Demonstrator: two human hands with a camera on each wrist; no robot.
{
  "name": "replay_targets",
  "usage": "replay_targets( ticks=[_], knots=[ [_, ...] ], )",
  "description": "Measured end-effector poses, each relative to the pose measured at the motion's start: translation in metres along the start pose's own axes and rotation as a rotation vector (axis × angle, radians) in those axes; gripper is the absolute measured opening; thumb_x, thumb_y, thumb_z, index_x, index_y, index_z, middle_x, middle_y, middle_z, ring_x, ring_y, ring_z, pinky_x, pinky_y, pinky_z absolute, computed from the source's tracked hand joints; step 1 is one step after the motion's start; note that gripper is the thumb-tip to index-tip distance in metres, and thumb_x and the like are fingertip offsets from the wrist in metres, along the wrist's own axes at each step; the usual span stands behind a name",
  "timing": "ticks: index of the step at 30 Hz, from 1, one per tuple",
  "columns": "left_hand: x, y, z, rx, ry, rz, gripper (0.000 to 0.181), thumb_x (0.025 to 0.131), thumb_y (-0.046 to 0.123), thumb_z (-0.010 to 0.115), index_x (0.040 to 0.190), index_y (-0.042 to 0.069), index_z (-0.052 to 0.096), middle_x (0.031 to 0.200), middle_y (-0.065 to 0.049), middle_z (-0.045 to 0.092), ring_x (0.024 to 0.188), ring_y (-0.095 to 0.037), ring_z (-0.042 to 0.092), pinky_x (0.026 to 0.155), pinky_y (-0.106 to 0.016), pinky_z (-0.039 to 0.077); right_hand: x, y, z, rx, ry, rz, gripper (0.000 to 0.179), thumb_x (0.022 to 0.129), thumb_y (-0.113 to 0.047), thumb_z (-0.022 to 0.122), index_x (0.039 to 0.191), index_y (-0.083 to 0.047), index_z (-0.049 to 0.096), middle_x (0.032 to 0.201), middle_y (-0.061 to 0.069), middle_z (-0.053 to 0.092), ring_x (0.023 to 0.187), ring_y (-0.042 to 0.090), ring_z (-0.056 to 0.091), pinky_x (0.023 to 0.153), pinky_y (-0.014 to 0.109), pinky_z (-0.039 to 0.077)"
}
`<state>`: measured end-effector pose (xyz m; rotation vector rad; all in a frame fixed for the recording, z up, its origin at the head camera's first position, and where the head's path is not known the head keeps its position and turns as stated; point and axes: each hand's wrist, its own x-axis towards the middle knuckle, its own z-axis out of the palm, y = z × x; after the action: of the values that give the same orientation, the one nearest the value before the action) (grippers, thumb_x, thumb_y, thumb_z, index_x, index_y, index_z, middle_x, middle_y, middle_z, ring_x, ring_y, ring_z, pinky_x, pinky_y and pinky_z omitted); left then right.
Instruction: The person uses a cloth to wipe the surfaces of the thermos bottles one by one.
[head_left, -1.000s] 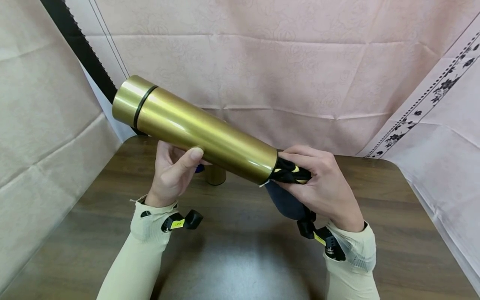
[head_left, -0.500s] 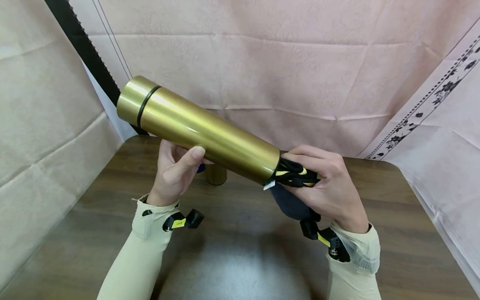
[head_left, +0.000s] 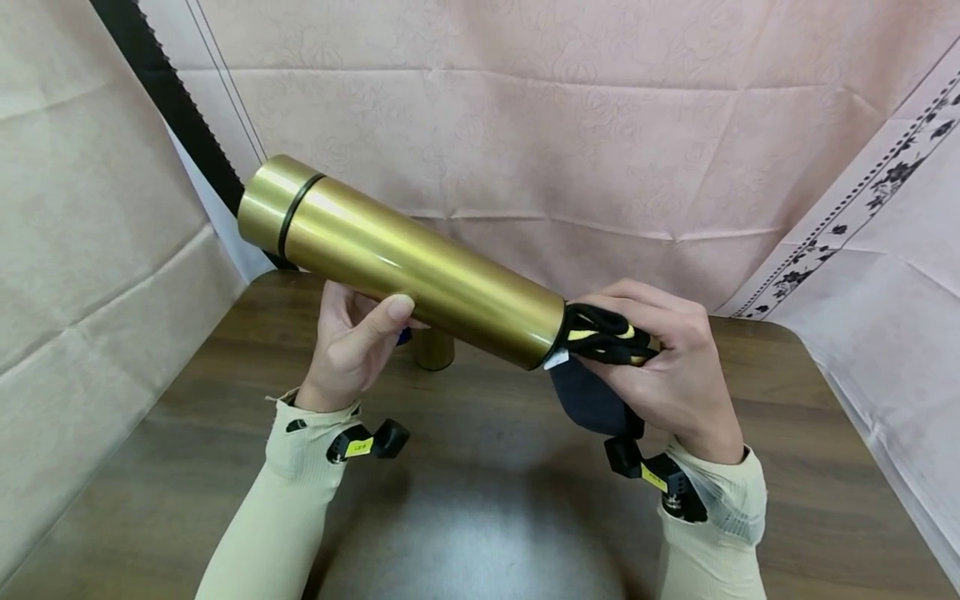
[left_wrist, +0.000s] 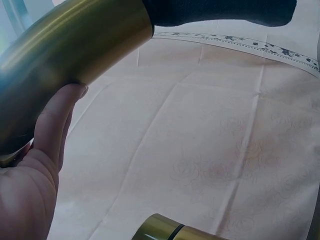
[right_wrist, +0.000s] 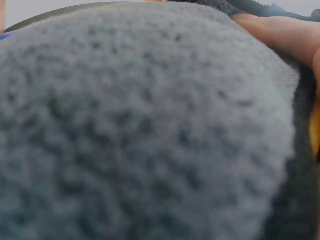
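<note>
A gold cylinder with a dark band near its upper left end is held tilted above the table, sloping down to the right. My left hand grips it from below, its thumb along the near side; the other fingers are mostly hidden behind it. At the lower right end, a bunched black cloth with yellow edging and a white tag sticks out. My right hand pinches this cloth, and a dark grey flap hangs beneath the fingers. Fuzzy grey fabric fills most of the right wrist view.
A second gold cylinder stands on the wooden table behind the held one. Beside it a small blue thing is mostly hidden by my left hand. Pale cloth curtains enclose the table's back and sides.
My right hand has drawn rightward, and a little more of the black and yellow cloth shows beyond the cylinder's end. The cylinder and left hand have shifted slightly right.
</note>
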<state>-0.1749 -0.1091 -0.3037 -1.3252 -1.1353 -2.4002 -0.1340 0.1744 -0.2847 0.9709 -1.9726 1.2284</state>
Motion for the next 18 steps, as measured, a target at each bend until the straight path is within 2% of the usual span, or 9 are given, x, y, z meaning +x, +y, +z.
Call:
replay_targets(
  ticks=[8, 18],
  knots=[
    [-0.0005, -0.001, -0.0003, -0.002, -0.017, 0.014, 0.025, 0.094, -0.006, 0.065, 0.117, 0.002, 0.059, 0.101, -0.007, 0.075, 0.084, -0.016, 0.074, 0.076, -0.029, 0.061, 0.0008, 0.0033, 0.0012, -0.048, 0.07, 0.043, 0.029, 0.073, 0.009, 0.081, 0.098, -0.005, 0.08, 0.094, 0.005, 0.076, 0.089, 0.008, 0.069, 0.083, 0.02, 0.053],
    [-0.0002, 0.0025, -0.0029, 0.013, -0.012, 0.013, 0.027, 0.094, -0.007, 0.064, 0.118, 0.004, 0.059, 0.102, -0.008, 0.074, 0.085, -0.018, 0.073, 0.078, -0.03, 0.061, 0.0017, 0.0037, 0.0088, -0.09, 0.072, 0.107, 0.029, 0.077, 0.004, 0.081, 0.102, -0.012, 0.081, 0.093, 0.0, 0.075, 0.087, 0.007, 0.068, 0.082, 0.019, 0.053]
  ],
)
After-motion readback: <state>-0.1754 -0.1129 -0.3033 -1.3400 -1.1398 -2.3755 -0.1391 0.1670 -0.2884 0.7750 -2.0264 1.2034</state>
